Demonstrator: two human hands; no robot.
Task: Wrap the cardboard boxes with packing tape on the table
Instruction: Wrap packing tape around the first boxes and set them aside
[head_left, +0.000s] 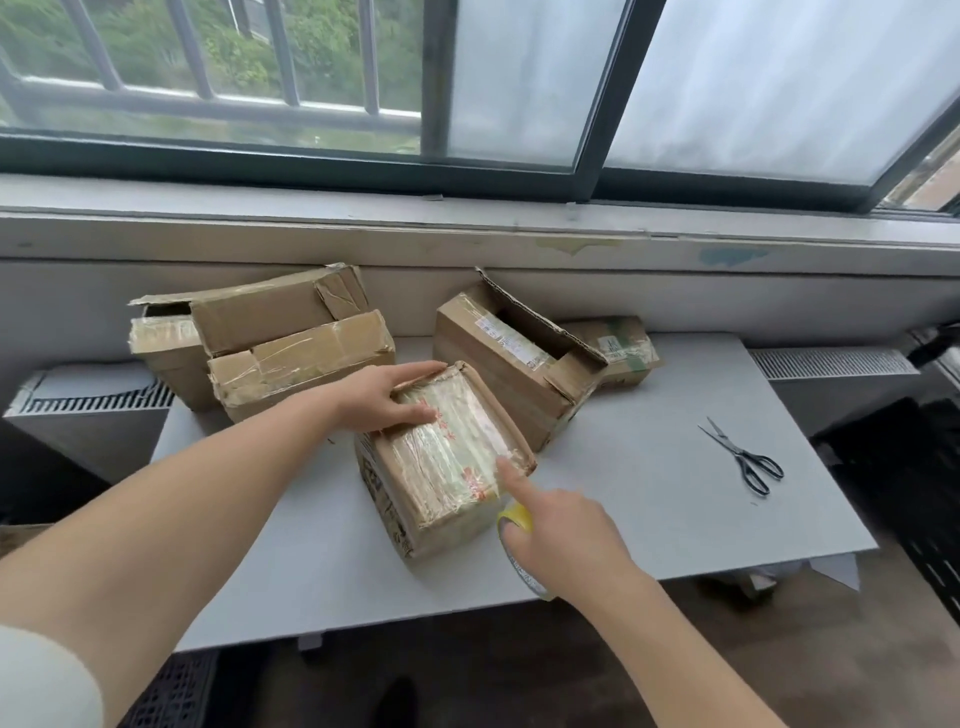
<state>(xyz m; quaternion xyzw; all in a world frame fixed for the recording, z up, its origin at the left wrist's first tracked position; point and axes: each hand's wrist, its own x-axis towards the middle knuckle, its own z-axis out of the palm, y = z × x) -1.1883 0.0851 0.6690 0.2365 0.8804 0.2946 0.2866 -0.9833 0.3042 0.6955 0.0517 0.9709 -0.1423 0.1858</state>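
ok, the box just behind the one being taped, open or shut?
Open. The rear box has its top flap raised, and a dark gap into the inside shows under it.

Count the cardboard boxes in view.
5. The front box under the left hand; at back left, a long box with a taped box before it; the open box at back centre; the small box behind it, right. More may be hidden.

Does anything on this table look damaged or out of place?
Yes. The back-left box has a torn, crumpled lid gaping at one end, and the middle box lies open with a ragged flap sticking up. The scissors lie alone at the right.
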